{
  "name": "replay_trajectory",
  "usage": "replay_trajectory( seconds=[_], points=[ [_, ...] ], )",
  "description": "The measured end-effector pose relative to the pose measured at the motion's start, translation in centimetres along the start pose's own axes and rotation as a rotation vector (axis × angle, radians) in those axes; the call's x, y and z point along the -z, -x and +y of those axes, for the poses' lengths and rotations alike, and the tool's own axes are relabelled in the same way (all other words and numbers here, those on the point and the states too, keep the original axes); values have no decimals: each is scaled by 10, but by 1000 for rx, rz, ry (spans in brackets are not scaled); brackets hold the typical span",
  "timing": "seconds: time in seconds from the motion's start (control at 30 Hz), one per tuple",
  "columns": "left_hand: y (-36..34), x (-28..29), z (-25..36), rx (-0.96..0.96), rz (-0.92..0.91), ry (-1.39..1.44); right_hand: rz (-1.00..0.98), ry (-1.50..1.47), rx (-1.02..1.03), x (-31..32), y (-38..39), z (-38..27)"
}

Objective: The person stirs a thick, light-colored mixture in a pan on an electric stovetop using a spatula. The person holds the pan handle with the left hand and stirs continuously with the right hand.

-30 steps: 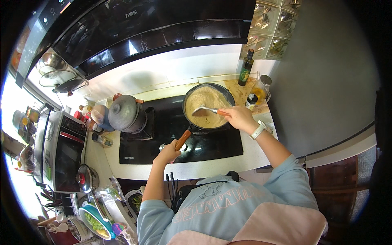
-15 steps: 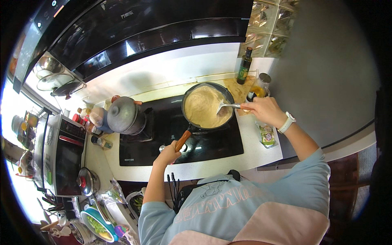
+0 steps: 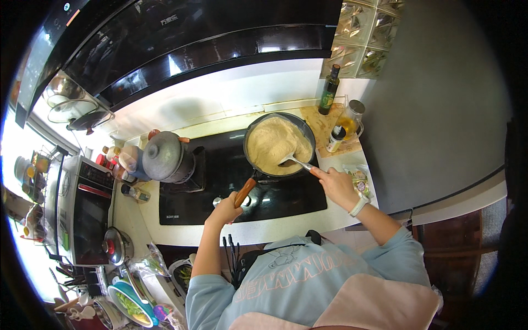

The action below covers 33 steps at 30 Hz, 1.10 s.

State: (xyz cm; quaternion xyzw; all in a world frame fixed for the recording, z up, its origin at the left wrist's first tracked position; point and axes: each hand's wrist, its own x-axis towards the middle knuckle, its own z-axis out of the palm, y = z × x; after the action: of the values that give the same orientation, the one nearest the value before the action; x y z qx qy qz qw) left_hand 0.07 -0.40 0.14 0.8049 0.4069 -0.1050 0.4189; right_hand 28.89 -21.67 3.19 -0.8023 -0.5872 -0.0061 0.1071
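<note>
Left hand [image 3: 224, 210] grips pan handle [image 3: 245, 192]; right hand [image 3: 338, 188] clasps spatula [image 3: 300, 162], apparently stirring mixture [image 3: 275, 140] inside pan [image 3: 303, 125]; next stroke likely needs bracing.

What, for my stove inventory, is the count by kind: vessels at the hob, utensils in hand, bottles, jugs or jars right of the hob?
Vessels: 2 (frying pan, lidded pot)
Utensils: 1 (spatula)
Containers: 3 (bottle, jug, jar)
Total: 6

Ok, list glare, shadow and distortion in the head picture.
Head view: left side burns out to white; head view: glare streaks black range hood, a soft shadow marks the white wall; head view: grey panel bows along its lower edge.
</note>
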Motion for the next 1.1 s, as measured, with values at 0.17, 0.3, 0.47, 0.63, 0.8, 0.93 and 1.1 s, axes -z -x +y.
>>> replay_trajectory(
  seconds=[0.17, 0.3, 0.47, 0.63, 0.8, 0.93, 1.1],
  points=[
    [0, 0, 0, 13, -14, 36, 141, -165, -147, -35, -6, -11],
    [0, -1, 1, 2, 3, 21, 255, -299, -165, -34, -22, -2],
    [0, -1, 2, 26, -6, 27, 289, -279, -65, -29, -64, -7],
    [-1, 0, 0, 3, -9, 49, 151, -192, 70, -33, -87, -25],
    [-1, -1, -2, 11, -18, 66, 35, -35, 220, -10, -89, -8],
    [-2, -1, -1, 19, -15, 55, 16, 78, 284, 31, -81, 17],
    [-1, 0, 0, 16, -8, 37, 8, 117, 208, 80, -60, 25]
  ],
)
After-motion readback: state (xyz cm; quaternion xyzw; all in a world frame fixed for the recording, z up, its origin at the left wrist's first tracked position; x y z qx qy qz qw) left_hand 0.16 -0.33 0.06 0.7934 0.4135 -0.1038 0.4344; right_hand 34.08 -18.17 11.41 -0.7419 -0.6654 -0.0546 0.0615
